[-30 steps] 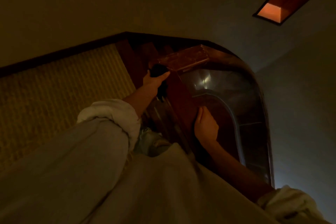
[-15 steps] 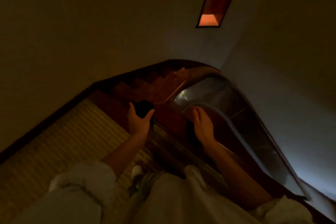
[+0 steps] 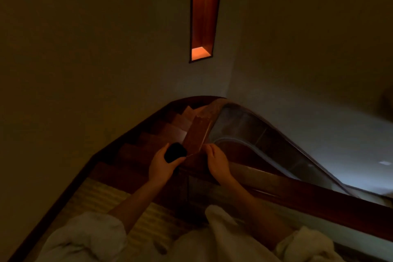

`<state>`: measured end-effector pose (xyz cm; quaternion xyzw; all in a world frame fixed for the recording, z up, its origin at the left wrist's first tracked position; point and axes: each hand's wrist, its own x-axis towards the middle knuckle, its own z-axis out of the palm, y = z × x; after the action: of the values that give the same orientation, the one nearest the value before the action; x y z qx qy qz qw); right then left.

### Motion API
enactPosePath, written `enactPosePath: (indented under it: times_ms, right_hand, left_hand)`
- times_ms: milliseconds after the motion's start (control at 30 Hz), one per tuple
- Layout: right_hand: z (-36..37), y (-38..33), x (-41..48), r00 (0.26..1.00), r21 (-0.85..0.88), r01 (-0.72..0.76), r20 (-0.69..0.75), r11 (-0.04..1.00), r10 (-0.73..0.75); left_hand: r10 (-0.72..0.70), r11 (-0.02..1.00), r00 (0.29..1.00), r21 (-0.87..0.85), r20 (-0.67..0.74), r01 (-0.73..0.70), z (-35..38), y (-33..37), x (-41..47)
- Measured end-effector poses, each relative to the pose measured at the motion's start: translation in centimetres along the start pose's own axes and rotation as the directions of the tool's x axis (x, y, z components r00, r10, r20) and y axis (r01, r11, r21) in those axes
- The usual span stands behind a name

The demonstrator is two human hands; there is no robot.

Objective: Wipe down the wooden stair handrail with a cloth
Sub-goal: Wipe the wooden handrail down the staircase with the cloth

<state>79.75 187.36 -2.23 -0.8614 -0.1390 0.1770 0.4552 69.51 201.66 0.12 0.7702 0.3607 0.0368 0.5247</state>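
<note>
Dark cloth (image 3: 175, 152) and wooden handrail (image 3: 196, 134), at the bend.
Left hand (image 3: 161, 166) grips the bunched cloth, drawn in beside the rail's sloping length since a moment ago; right hand (image 3: 217, 161) rests on the rail, fingers relaxed. Wiping looks set to resume there.

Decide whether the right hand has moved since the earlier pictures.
Yes: the right hand has slid forward along the handrail, toward its lit section.
</note>
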Motion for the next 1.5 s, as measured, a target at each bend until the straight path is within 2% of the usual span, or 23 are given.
enactPosePath:
  times_ms: [100,267,367,467,600,733,833,1033,1233,1367,1500]
  right_hand:
    - [0.2,1.3,0.0,0.997,-0.189,-0.015,-0.079,0.982,0.0]
    - [1.9,2.0,-0.7,0.989,-0.379,-0.127,-0.113,0.917,0.09]
    - [1.9,1.5,-0.8,0.986,-0.403,-0.137,-0.147,0.905,0.084]
    - [1.6,-0.3,-1.0,0.969,-0.374,-0.242,-0.135,0.895,0.205]
    - [1.9,-1.4,-0.4,0.942,-0.327,-0.331,-0.163,0.885,0.293]
    - [2.5,-2.0,-0.6,0.942,-0.426,-0.333,-0.182,0.842,0.281]
    - [2.7,-2.0,-0.3,0.943,-0.477,-0.328,-0.221,0.816,0.25]
    - [2.6,-0.8,0.7,0.931,-0.493,-0.363,-0.226,0.79,0.287]
    - [3.0,0.3,1.4,0.918,-0.515,-0.395,-0.25,0.76,0.307]
    - [3.5,0.8,2.1,0.883,-0.478,-0.468,-0.292,0.743,0.368]
    - [4.2,1.5,2.9,0.865,-0.461,-0.494,-0.349,0.737,0.361]
  left_hand:
    - [-0.009,1.0,0.996,-0.001,0.085,0.009,-0.5,-0.2,0.6]
    - [-0.027,0.999,0.976,-0.029,0.215,0.034,-1.6,-0.8,0.8]
    - [-0.007,0.998,0.948,-0.063,0.318,0.028,-2.4,-1.5,1.2]
    - [-0.035,0.997,0.917,-0.052,0.398,0.061,-3.6,-2.0,1.7]
    - [-0.091,0.981,0.921,-0.123,0.38,0.147,-4.7,-2.9,2.1]
    - [-0.19,0.954,0.928,-0.164,0.32,0.252,-6.1,-4.0,2.6]
    - [-0.191,0.952,0.932,-0.173,0.307,0.252,-5.9,-4.0,3.9]
    - [-0.133,0.953,0.871,-0.182,0.472,0.244,-2.1,-1.8,4.4]
    - [-0.129,0.989,0.881,-0.005,0.455,0.147,1.3,-3.2,5.5]
    - [-0.119,0.993,0.887,0.039,0.447,0.113,1.5,-3.0,5.7]
    - [-0.125,0.992,0.878,0.049,0.461,0.115,1.6,-2.8,6.8]
